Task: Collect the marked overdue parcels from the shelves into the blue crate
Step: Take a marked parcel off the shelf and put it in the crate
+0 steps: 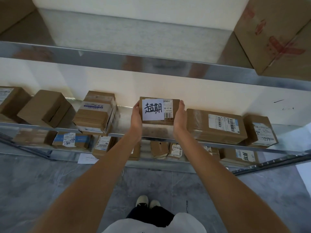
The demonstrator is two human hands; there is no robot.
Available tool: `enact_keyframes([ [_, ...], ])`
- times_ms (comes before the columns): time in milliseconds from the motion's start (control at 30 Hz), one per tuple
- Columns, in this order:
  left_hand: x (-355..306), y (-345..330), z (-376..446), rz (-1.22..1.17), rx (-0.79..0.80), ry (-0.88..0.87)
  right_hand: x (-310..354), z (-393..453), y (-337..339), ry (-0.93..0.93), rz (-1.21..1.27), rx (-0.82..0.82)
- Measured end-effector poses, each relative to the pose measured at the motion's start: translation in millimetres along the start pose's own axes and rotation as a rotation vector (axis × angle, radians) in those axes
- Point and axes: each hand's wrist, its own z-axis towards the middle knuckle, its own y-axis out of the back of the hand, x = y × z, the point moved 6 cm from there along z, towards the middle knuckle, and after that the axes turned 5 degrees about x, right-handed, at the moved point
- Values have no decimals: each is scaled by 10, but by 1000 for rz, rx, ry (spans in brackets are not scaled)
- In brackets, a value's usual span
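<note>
A small brown cardboard parcel with a white handwritten note taped on its top sits on the middle metal shelf. My left hand presses flat against its left side and my right hand against its right side, fingers straight, so the parcel is clamped between both palms. Another parcel with a similar handwritten note lies on the lower shelf at the right. The blue crate is not in view.
Several other brown parcels line the middle shelf on both sides, the nearest a wide box just right of my right hand and a stack to the left. A large carton stands on the upper shelf at the right. Grey floor lies below.
</note>
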Motion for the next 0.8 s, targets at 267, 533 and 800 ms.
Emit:
enact_keyframes([
  [267, 7, -11, -61, 96, 7, -1, -114, -50, 45, 38, 73, 12],
  [533, -23, 92, -141, 92, 18, 19, -155, -89, -9, 74, -5, 6],
  [800, -127, 166, -193, 240, 191, -58, -182, -316, -45, 56, -13, -63],
])
